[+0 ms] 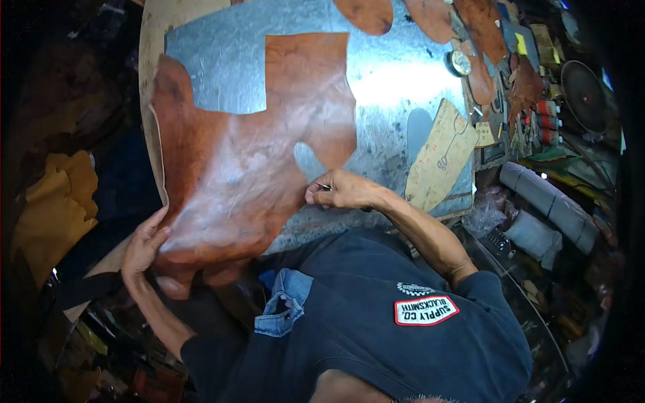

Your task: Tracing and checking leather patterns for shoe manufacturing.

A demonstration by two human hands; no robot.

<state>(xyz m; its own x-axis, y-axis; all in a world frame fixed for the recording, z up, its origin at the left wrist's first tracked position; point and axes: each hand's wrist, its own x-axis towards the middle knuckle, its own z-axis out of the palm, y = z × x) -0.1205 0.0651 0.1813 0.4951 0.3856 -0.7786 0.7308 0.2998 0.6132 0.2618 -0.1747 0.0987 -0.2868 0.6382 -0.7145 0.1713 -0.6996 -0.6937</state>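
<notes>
Leather hide [248,154]: 1 large reddish-brown piece, centre-left of the frame, lying flat on the metal sheet. Outline irregular, with cut-out notches along its upper edge and right side. Lower edge hangs past the table edge toward the person.

Right hand [342,190]: centre of the frame, at the hide's right edge just below a curved cut-out. Fingers curled together, pinching a small metal tool [324,187]; only the tip shows, and it touches the leather edge. Kind of tool: cannot tell.

Left hand [144,245]: lower left of the frame, fingers spread, pressed flat on the lower left corner of the hide; thumb lies over the top surface.

Metal sheet [396,80]: grey, mottled, covers the table top under the hide; bare area upper centre and right, with glare.

Table edge [151,40]: pale wooden rim visible upper left, beyond the sheet.

Card template [440,158]: 1 tan, tapered piece, right of the right hand, on the sheet, apart from the hide; a line drawing is on it.

Other leather pieces [366,13]: several brown cut shapes along the top edge of the frame, well apart from the hide.

Round metal object [461,62]: upper right, beside the brown pieces.

Grey rolls [547,201]: right of the frame, off the sheet, amid clutter.

Yellow material [57,208]: left of the frame, below table level.

Clothing: dark blue shirt [403,336] at the bottom of the frame, sewn patch on the shoulder.
</notes>
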